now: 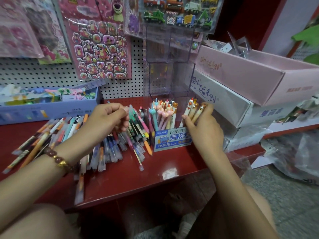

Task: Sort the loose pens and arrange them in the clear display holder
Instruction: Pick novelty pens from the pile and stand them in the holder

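The right hand (202,128) grips a small bunch of cream and tan animal-topped pens (192,110) standing upright at the front right compartment of the tall clear acrylic tiered display holder (170,69). Their lower ends are hidden by the palm and the holder's blue paper label (172,138). The front left compartment holds pastel animal-topped pens (164,112). The left hand (107,119) is blurred, fingers curled over the heap of loose pens (110,149) on the glossy red shelf (155,171). Whether it pinches one I cannot tell.
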Demonstrator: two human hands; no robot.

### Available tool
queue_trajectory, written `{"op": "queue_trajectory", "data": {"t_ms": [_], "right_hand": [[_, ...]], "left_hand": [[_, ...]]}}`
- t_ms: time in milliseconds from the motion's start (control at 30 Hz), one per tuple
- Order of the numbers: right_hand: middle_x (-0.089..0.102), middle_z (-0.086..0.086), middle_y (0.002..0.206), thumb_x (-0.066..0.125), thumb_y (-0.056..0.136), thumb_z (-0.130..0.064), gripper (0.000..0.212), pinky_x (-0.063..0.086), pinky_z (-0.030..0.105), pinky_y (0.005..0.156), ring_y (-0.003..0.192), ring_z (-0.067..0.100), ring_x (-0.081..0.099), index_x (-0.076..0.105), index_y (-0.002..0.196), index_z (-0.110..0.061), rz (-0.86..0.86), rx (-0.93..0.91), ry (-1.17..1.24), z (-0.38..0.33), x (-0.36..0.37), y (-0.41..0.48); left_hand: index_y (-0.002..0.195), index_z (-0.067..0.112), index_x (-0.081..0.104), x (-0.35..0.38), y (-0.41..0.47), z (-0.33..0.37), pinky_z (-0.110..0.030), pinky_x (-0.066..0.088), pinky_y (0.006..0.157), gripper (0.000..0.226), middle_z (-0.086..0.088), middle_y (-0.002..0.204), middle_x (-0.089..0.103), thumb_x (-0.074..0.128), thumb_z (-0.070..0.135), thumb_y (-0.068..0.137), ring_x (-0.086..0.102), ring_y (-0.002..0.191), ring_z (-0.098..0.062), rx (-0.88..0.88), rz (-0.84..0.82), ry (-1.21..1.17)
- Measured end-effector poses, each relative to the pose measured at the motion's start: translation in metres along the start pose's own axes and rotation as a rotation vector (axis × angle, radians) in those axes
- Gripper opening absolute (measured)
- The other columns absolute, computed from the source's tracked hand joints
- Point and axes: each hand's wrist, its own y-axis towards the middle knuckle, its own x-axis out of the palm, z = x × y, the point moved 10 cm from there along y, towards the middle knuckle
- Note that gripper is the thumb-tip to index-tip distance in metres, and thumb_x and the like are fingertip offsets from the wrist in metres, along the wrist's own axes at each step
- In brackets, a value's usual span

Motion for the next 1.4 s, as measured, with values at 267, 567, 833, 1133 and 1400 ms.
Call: {"op": "queue_trajectory", "data": {"t_ms": [267, 567, 833, 1133, 1400], "right_hand": [[0.045, -0.010, 0.078, 0.058, 0.090, -0.025, 0.035, 0.036, 0.029, 0.057, 0.061, 0.011, 0.045, 0.045, 0.121, -0.018, 0.215, -0.308, 0.366, -0.042, -0.036, -0.028], [0.059, -0.006, 0.082, 0.049, 0.088, -0.018, 0.013, 0.045, 0.035, 0.052, 0.063, 0.006, 0.048, 0.061, 0.093, -0.015, -0.014, -0.793, 0.430, -0.143, 0.004, -0.087], [0.058, -0.008, 0.077, 0.055, 0.088, -0.021, 0.013, 0.049, 0.037, 0.064, 0.068, 0.007, 0.051, 0.058, 0.098, -0.027, -0.439, -0.523, 0.316, -0.150, 0.093, -0.077], [0.033, -0.012, 0.093, 0.038, 0.095, -0.051, 0.041, 0.030, 0.019, 0.054, 0.070, 0.001, 0.042, 0.039, 0.135, -0.045, -0.690, -0.865, 0.114, -0.187, 0.127, -0.127], [0.040, -0.012, 0.092, 0.044, 0.095, -0.047, 0.024, 0.048, 0.028, 0.071, 0.075, 0.004, 0.051, 0.057, 0.110, -0.033, -0.748, -0.728, 0.198, -0.179, 0.128, -0.108]], "left_hand": [[0.070, 0.004, 0.055, -0.055, -0.009, -0.027, -0.014, 0.049, 0.051, 0.030, 0.006, 0.047, 0.055, 0.047, 0.013, 0.097, 0.052, 0.044, -0.005, -0.060, 0.097, 0.005], [0.080, 0.009, 0.064, -0.085, -0.017, -0.054, -0.021, 0.050, 0.065, 0.013, -0.003, 0.073, 0.063, 0.056, 0.006, 0.091, 0.059, 0.068, -0.010, 0.011, -0.013, 0.174], [0.088, 0.032, 0.069, -0.094, -0.019, -0.076, -0.018, 0.044, 0.078, 0.023, 0.011, 0.091, 0.067, 0.075, 0.014, 0.077, 0.060, 0.085, -0.004, 0.059, -0.148, 0.431], [0.104, 0.043, 0.064, -0.114, -0.025, -0.100, -0.007, 0.033, 0.073, 0.048, 0.009, 0.102, 0.057, 0.078, 0.009, 0.074, 0.045, 0.090, 0.008, 0.080, -0.225, 0.589], [0.107, 0.033, 0.067, -0.114, -0.023, -0.091, -0.025, 0.029, 0.098, 0.024, 0.011, 0.113, 0.054, 0.066, 0.021, 0.087, 0.043, 0.108, 0.005, 0.197, -0.153, 0.586]]}}
